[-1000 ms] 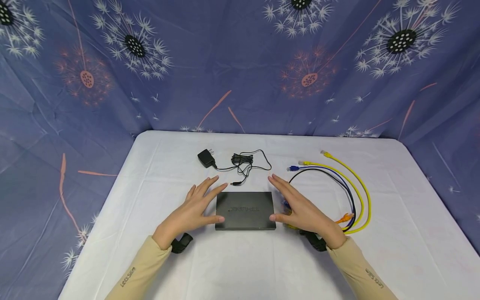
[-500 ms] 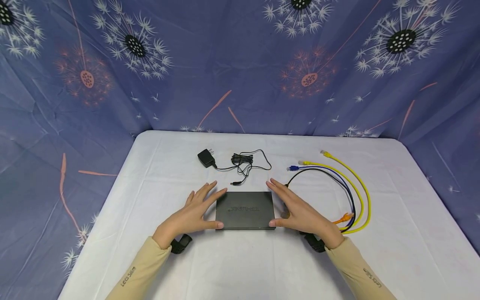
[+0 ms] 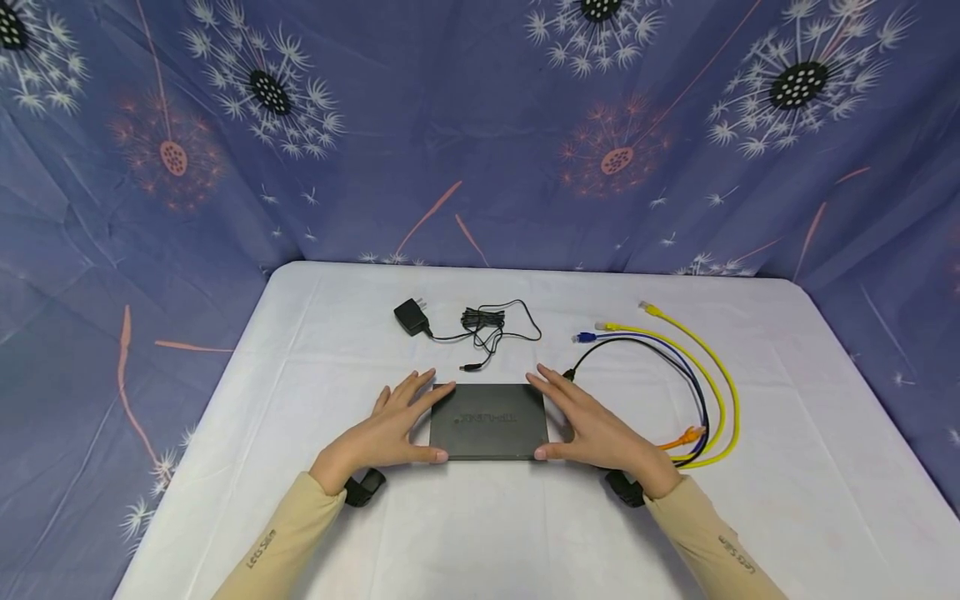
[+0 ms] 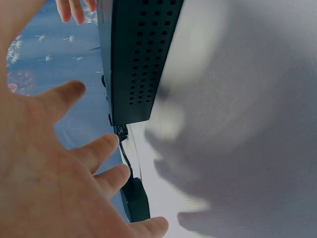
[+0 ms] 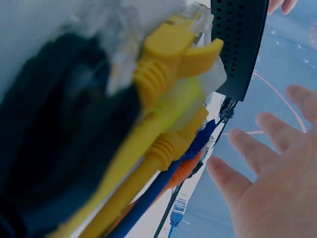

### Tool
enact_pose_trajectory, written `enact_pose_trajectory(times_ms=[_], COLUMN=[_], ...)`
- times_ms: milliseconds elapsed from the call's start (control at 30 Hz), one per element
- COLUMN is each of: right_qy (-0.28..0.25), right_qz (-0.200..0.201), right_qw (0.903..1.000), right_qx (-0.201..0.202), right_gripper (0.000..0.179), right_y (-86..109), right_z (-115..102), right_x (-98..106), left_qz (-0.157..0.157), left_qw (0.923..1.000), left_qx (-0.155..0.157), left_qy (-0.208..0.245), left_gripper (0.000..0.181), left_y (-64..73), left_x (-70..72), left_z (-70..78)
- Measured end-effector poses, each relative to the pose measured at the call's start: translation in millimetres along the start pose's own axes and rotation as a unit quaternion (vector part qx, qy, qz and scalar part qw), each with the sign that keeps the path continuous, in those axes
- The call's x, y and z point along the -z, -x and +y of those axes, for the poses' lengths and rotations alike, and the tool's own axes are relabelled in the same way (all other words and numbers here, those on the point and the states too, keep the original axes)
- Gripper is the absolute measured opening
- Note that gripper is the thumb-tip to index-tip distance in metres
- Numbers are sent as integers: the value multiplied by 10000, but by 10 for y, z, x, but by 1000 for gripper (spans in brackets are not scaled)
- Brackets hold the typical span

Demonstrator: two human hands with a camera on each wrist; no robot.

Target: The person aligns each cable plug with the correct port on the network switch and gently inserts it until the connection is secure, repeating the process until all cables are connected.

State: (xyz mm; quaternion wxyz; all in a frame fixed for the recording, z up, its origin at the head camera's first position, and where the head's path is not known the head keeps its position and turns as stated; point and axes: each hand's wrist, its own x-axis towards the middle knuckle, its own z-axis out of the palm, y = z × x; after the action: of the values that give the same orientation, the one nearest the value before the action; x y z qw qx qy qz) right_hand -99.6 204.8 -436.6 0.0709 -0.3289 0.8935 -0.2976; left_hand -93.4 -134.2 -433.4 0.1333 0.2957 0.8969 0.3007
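Note:
A flat dark grey network switch (image 3: 489,429), its TP-LINK lettering upside down, lies on the white cloth between two hands. At its left end the left hand (image 3: 382,436) spreads its fingers, thumb and index tips overlapping the corners in the head view. The right hand (image 3: 596,429) does likewise at the right end, fingers spread and thumb at the near corner. Seen from the left wrist, the vented side of the switch (image 4: 143,59) stands apart from the fingers. In the right wrist view, yellow, blue and orange network cable plugs (image 5: 168,59) lie near the right hand.
Behind the switch lies a black power adapter (image 3: 411,317) with its bundled cord (image 3: 483,318). Looped yellow cables (image 3: 733,400), a blue cable, a black cable and an orange plug (image 3: 690,436) lie to the right. A patterned blue curtain (image 3: 480,125) hangs behind the table.
The right hand has shifted slightly left toward the switch. Both hands' fingertips have come a little nearer the person, with the fingers still spread. The switch has hardly moved.

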Motion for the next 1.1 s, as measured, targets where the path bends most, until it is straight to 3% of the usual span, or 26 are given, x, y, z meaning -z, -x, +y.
enact_pose_trajectory(times_ms=[767, 1100], right_qy=[619, 652], right_qz=[-64, -6], right_qw=[9981, 9978], right_qx=[-34, 87], right_gripper=[100, 103], right_y=[-48, -94], right_z=[1, 10], right_x=[-151, -184], left_qz=[-278, -197], left_qw=[9995, 9995], left_qx=[168, 90], left_qy=[-45, -224], left_gripper=[101, 104], left_y=[-77, -122], left_x=[-38, -65], left_z=[-55, -53])
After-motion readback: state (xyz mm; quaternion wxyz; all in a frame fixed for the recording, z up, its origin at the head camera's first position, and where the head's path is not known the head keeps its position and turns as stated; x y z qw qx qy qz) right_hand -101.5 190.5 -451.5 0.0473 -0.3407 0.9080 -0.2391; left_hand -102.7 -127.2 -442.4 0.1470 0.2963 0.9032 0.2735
